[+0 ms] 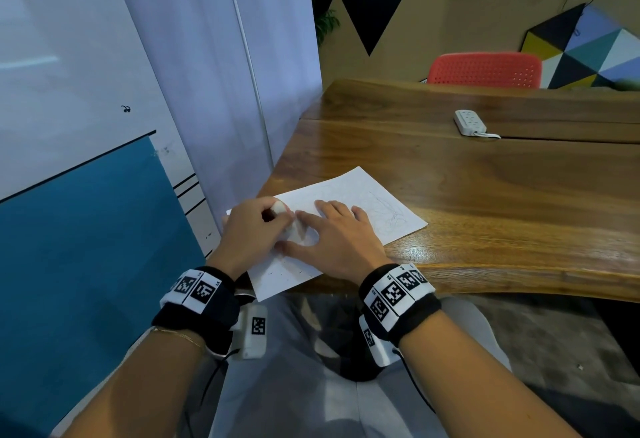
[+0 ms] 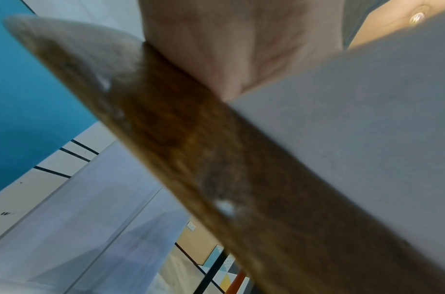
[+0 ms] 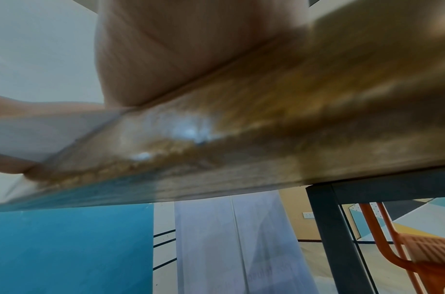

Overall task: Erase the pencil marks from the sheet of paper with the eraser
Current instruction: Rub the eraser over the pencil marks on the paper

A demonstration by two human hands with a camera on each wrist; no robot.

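An eraser [image 1: 279, 209] is pinched in the left hand [image 1: 254, 226] and rubbed on paper [image 1: 360, 191] pinned under the spread right hand [image 1: 332, 236]; the far scribbles [image 1: 389, 210] appear next.

Glossy wooden table [image 1: 485, 195]; beyond the right hand, a white power strip [image 1: 470, 121] and red chair [image 1: 485, 68]. Left of the left hand, sheer curtain [image 1: 214, 56] and teal panel [image 1: 86, 247]. Black triangle [image 1: 372, 14] on tan wall.

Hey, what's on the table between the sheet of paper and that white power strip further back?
Nothing; in the head view only bare wooden table lies between the sheet of paper and the power strip.
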